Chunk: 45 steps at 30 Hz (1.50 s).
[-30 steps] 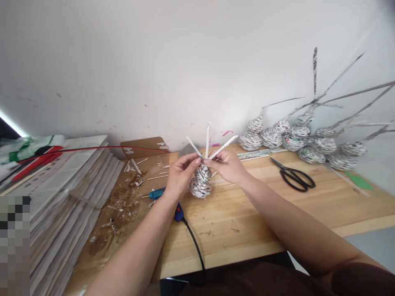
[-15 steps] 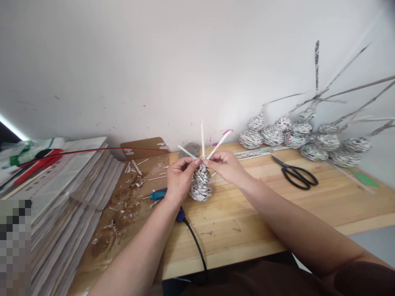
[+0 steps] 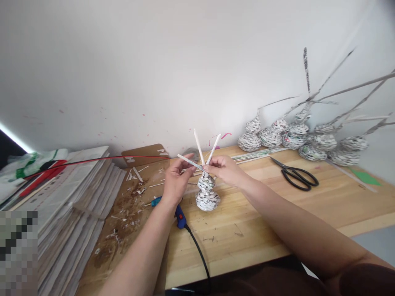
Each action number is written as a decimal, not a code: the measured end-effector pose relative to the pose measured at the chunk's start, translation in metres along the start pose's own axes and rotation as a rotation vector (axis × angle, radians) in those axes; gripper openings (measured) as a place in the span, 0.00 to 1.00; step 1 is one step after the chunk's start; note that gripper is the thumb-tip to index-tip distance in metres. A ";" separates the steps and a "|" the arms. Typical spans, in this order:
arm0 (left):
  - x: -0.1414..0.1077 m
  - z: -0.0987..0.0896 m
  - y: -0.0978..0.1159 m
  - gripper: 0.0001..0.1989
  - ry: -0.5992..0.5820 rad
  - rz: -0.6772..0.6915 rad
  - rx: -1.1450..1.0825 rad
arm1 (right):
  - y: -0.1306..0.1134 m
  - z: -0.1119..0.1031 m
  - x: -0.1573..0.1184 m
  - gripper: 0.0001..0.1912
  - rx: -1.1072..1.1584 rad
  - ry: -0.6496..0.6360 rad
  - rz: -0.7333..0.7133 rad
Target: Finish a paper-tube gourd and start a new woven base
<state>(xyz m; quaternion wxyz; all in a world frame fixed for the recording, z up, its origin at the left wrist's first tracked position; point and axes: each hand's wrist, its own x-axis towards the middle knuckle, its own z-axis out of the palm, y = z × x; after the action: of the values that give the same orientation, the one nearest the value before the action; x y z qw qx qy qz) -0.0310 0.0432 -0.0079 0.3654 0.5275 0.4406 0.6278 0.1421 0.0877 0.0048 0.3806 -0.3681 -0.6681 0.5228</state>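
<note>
A small gourd shape woven from rolled newspaper strips (image 3: 207,199) hangs or stands upright at the table's middle, just below my hands. Three paper tubes fan out from its narrow top. My left hand (image 3: 179,176) has thumb and fingers around the left paper tube (image 3: 189,161), which slants across toward the neck. Thumb and fingers of my right hand (image 3: 225,169) pinch the gourd's top where the other tubes rise; its curled fingers hide part of the right tube (image 3: 213,148). Under my left forearm lies a blue glue gun (image 3: 180,216) with a black cord.
Black-handled scissors (image 3: 298,174) lie to the right. Several woven paper gourds (image 3: 249,142) with long loose strips stand along the wall. Paper strips (image 3: 259,154) lie before them. A tall newspaper stack (image 3: 89,197) is at left, near paper scraps (image 3: 123,222) on brown board.
The gourd has shifted slightly right and lower in view. My left hand has moved away from the neck, and the left tube now lies lower, across it.
</note>
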 end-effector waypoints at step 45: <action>-0.015 0.018 0.008 0.11 -0.112 -0.154 0.040 | -0.014 0.002 -0.012 0.08 -0.382 -0.019 -0.106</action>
<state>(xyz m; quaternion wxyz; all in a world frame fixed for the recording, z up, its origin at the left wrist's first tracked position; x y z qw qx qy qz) -0.0102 0.0297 -0.0042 0.4260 0.5334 0.4714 0.5584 0.1441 0.0735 0.0168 0.3246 -0.3928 -0.7771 0.3694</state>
